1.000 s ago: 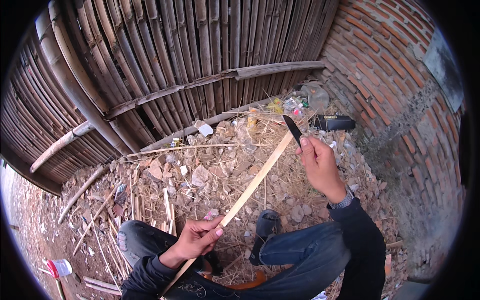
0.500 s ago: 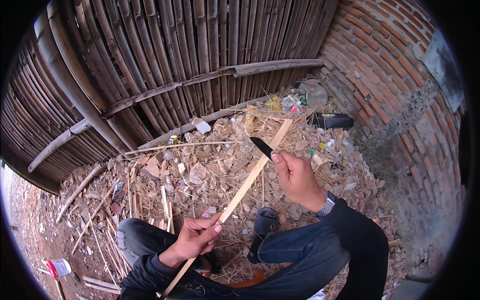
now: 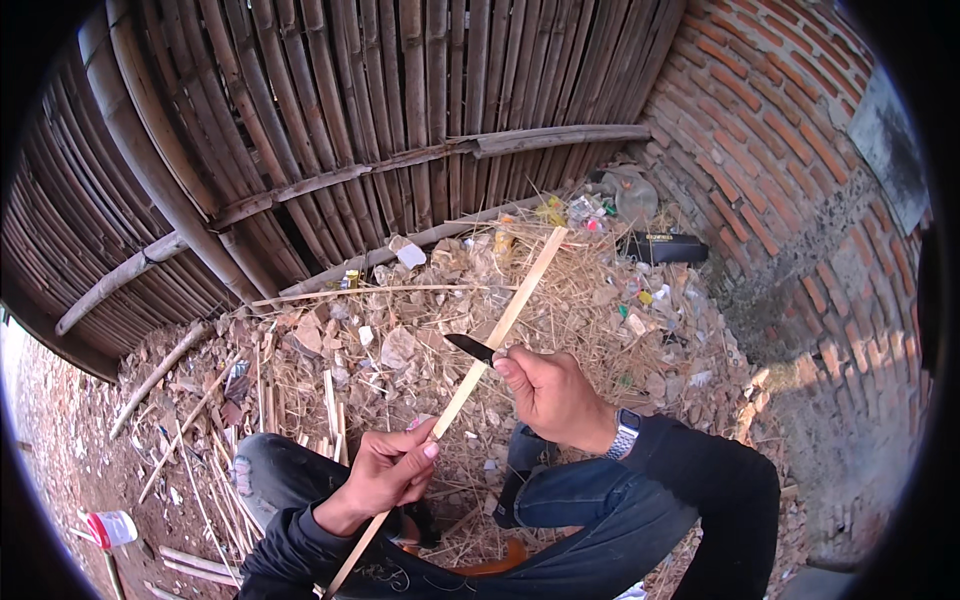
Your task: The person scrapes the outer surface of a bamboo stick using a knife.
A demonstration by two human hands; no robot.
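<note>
Head view, left hand: the left hand (image 3: 388, 472) has its grip clamped on the lower part of the strip, thumb laid along it.
Head view, right hand: the right hand (image 3: 558, 398) has its grip closed around a black-bladed knife (image 3: 467, 346); the handle is mostly hidden in the fist.
Pale wooden strip: the pale wooden strip (image 3: 532, 283) slants from the lower edge, through the left hand, up and to the right, its far end free above the ground.
Blade: it crosses the strip just above its middle, tip toward the left; whether the edge bites cannot be told.
Wrist: a smartwatch (image 3: 627, 427) on the right one.
Ground: rubble (image 3: 398, 347) and straw, with thin split sticks (image 3: 333, 412) beside the left knee.
Backdrop: bamboo fence (image 3: 425, 85) ahead, brick wall (image 3: 765, 130) to the right.
</note>
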